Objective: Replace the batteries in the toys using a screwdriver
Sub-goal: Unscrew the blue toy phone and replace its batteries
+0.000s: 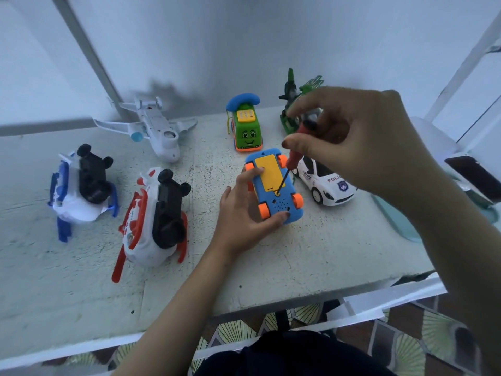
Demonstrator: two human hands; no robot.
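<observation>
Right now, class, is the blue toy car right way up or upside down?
Upside down: the blue toy car shows its yellow battery cover, speaker holes and orange wheels facing up.

We see dark polish on the nails of the left grip (244, 210) and right grip (360, 139). Both forearms are bare. A dark garment (284, 354) shows at the bottom edge.

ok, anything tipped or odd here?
The red helicopter and blue helicopter lie overturned, black undersides up; the plane looks belly-up. The blue car is flipped too, but the left hand holds it for the screwdriver.
</observation>
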